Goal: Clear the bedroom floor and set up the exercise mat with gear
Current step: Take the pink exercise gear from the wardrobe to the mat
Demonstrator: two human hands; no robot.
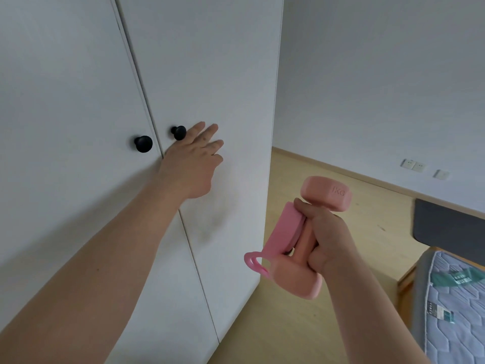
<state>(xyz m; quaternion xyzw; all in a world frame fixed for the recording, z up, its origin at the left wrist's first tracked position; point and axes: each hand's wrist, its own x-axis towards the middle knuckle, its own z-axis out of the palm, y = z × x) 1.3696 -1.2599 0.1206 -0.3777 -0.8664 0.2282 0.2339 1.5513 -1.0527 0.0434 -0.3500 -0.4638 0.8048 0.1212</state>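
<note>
Dumbbell (301, 248), pink, marked 1KG on its top head, was up in the air in the R hand (328, 240), w/ fingers curled tight round the handle. Its long axis ran near upright, top head tipped to the right & away, bottom head toward the wardrobe. A pink band (283, 232) was pinched in the same grip against the handle, its loop hanging out low on the left side.

L hand (191, 164) was well apart from it, up & to the left: fingers straight, palm toward the R door (210, 74), just beside the R knob (179, 132). It held nothing. Palm looked pressed on the panel, but contact couldn't be told for sure. Both doors looked closed.

What the next move prob turns on: the mat (451, 227), a dark sheet on the floor (315, 324), lay off to the right & further out, by the far wall, well apart from both hands. Only one end showed, so its long axis couldn't be told. R hand, the loaded one, was on the mat's side & nearer, so the gear likely goes right & down. Bed (456, 298) sat nearer than the mat at lower right.
</note>
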